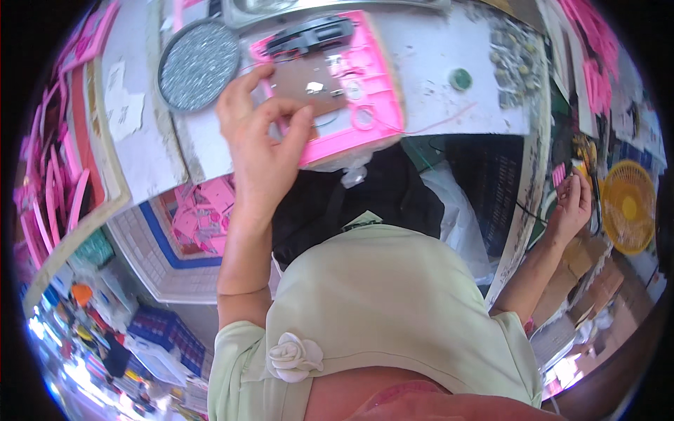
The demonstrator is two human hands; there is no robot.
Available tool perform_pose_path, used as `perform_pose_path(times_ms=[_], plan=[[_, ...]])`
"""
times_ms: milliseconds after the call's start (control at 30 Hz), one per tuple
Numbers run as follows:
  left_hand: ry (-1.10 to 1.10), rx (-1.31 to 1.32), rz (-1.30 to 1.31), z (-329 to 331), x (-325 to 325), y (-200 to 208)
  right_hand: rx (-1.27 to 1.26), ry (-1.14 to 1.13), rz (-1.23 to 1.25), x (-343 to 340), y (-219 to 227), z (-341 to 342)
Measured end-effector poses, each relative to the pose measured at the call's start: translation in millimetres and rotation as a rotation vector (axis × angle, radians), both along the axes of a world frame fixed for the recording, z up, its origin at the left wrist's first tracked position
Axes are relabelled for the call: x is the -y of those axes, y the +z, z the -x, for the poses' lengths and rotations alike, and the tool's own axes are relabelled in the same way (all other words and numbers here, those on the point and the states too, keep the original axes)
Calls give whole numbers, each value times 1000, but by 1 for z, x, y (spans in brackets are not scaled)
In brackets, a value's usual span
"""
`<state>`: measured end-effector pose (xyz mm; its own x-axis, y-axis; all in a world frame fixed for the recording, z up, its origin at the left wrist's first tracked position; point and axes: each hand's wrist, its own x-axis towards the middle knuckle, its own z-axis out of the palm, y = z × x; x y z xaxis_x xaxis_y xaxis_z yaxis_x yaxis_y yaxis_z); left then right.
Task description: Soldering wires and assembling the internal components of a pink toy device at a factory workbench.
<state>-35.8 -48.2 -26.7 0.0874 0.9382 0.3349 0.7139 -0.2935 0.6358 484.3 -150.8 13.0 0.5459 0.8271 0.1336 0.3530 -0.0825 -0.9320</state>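
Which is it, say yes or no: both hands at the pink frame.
No, the left hand is at the pink frame; the right hand is well away.

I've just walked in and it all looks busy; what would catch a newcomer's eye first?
Probably the bright pink plastic frame at the front edge of the white bench, with the left hand over its left side. Left of it sits a round grey tray of small shiny pieces. At far right, a yellow basket stands out beside the right hand.
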Motion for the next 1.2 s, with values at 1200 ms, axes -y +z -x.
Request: perform_pose_path(times_ms=[1200], plan=[[69, -74, 131, -16, 1, 16, -481, 333, -270, -42, -6, 107]])
